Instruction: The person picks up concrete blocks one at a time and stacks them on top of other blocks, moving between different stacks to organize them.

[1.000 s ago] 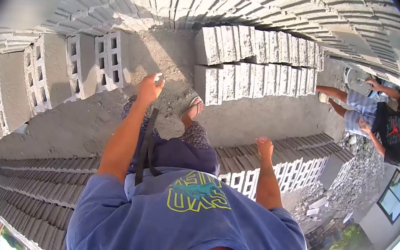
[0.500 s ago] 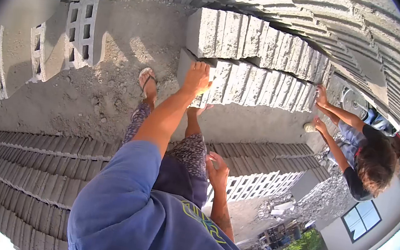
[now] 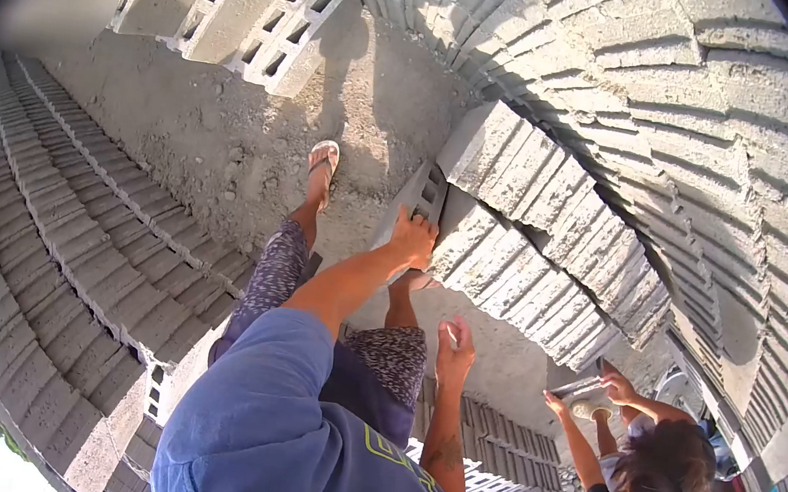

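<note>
My left hand (image 3: pixel 412 239) is closed over the top edge of a grey hollow concrete block (image 3: pixel 408 198) at the near end of a block row. That block leans slightly apart from the tightly packed row (image 3: pixel 519 277) beside it; its lower part is partly hidden by my hand and arm. Behind it runs a second row of upright blocks (image 3: pixel 560 193). My right hand (image 3: pixel 455 352) hangs in the air in front of my body, fingers loosely bent, with nothing in it.
A co-worker (image 3: pixel 651 489) bends at the row's far end, both hands around a block (image 3: pixel 580 386). Tall block stacks (image 3: pixel 76 244) stand on the left, and another stacked wall (image 3: pixel 690 116) rises at upper right. Several hollow blocks (image 3: pixel 293 29) stand on the dusty ground (image 3: pixel 220 134).
My view has turned and shifted. The end block under my left hand has come away from the row. The co-worker's hands have moved off the row's end with a block.
</note>
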A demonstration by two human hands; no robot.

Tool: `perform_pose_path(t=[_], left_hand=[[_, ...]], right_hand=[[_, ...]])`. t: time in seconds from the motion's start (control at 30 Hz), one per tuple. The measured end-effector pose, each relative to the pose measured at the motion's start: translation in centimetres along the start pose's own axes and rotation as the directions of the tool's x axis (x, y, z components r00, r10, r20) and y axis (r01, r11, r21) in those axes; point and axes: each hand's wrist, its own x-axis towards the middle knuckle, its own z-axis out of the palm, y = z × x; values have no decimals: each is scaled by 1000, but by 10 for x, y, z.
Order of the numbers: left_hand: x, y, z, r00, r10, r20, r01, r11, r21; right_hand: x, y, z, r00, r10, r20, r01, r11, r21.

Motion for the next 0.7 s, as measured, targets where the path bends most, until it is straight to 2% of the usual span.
perform_pose_path(t=[0.03,0.07,0.13,0.17,0.27,0.3,0.33,0.4,0.43,0.47,0.5,0.53,0.6,0.63,0.67,0.7], left_hand=[[2,0,7,1000,0,9,0,1000,-11],[-1,1,-10,1000,-8,-3,8,1000,-10],[-4,1,-40,949,2,315,28,995,-92],[0,-4,-34,949,16,315,19,994,-110],[-7,-33,-33,954,21,298,50,972,-230],[-26,-50,-52,973,53,225,11,962,-274],[-38,-66,-56,973,43,226,24,959,-284],[-63,-104,-80,978,113,176,-62,960,-274],[-77,-121,-98,979,141,149,-100,962,-254],[-91,-138,-115,978,169,122,-138,963,-232],[-106,-153,-139,969,228,91,-203,953,-225],[-121,-167,-166,957,285,56,-267,939,-218],[-154,-206,-216,958,287,-6,-283,938,-202],[-169,-227,-232,940,333,-69,-340,922,-186],[-185,-245,-245,917,377,-129,-396,902,-172],[-197,-267,-257,921,365,-133,-385,904,-186]], right_hand=[[4,-1,2,1000,-9,15,9,999,-42],[13,-10,7,1000,-23,18,24,999,-41],[29,-32,19,997,-64,46,67,995,-71],[36,-42,25,997,-61,51,65,995,-81],[96,-95,52,968,-249,-34,246,966,-73],[113,-111,61,956,-288,-54,282,954,-98],[137,-120,73,967,-253,0,252,964,-86],[185,-132,112,938,-329,109,347,905,-248],[205,-135,132,919,-339,204,394,827,-401],[221,-147,152,895,-332,297,444,716,-538],[224,-184,162,875,-209,436,465,614,-638],[228,-221,177,853,44,520,436,487,-757],[247,-237,211,772,204,601,510,365,-779],[253,-240,228,765,207,610,522,354,-776],[256,-241,243,781,171,601,471,472,-745],[252,-254,257,799,135,586,414,583,-699]])
